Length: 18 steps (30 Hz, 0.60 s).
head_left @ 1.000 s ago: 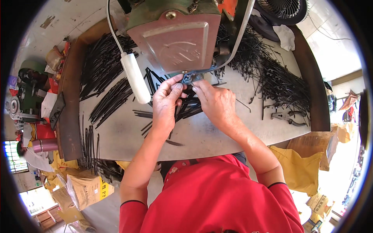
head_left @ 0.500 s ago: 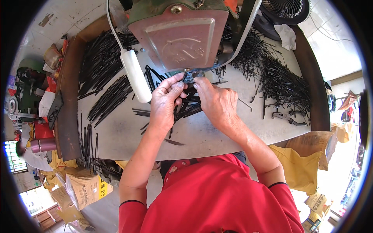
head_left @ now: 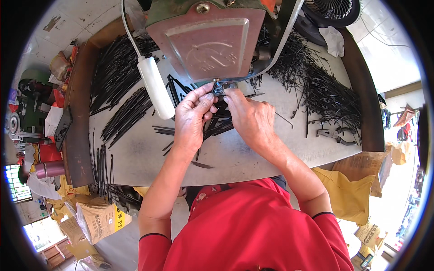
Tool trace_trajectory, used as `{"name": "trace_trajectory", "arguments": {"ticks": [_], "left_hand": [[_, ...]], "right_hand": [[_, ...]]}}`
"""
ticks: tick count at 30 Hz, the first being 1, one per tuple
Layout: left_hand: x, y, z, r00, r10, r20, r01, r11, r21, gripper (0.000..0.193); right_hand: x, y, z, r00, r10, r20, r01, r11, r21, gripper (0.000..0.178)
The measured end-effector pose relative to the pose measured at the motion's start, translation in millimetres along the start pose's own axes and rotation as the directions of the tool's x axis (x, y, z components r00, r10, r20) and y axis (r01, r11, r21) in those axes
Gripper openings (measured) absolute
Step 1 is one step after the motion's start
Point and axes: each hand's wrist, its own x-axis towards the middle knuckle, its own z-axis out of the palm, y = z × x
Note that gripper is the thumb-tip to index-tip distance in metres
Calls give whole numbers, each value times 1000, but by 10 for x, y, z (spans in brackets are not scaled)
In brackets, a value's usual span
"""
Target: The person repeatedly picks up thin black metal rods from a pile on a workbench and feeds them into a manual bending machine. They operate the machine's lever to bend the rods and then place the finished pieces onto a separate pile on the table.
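Left hand (head_left: 191,115): up under the machine; thumb and index finger nearly meet at the tips, the other fingers curled in loosely. A dark sliver shows at the tips, too small for me to say what it is or whether it's gripped.
Right hand (head_left: 252,113): knuckles up, fingers bent inward, the tips close against the other side of the same spot. What they have hold of, if anything, I can't tell from here.
Small metal fitting (head_left: 219,89): between the two sets of fingertips, right beneath the lower edge of the machine's cover.
Machine (head_left: 205,49): a big reddish-brown cover plate with a raised frame, looming over both hands.
White cylinder (head_left: 156,90): hanging tilted from a cord, just left of the left hand.
Rods under the hands (head_left: 220,128): thin and black, lying crisscross on the surface (head_left: 239,158), partly hidden by the hands.
Rods to the left (head_left: 126,117): laid in sheaves, all slanting much the same way.
Tangle to the right (head_left: 327,97): a messy heap of thin black pieces, some with bent ends.
Pliers (head_left: 335,134): by the lower edge of that heap, handles spread.
Fan (head_left: 332,12): black, at the far right corner, a crumpled white cloth (head_left: 332,41) beside its base.
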Motion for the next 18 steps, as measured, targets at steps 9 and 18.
{"name": "trace_trajectory", "arguments": {"ticks": [9,18], "left_hand": [[-19,-5,41,1000,10,-26,-10,1000,15,30],[-54,-68,48,998,-34,-54,28,994,-109,30]], "right_hand": [[-2,13,20,1000,-3,-22,4,1000,20,16],[-43,24,94,999,48,-5,-48,998,42,16]]}}
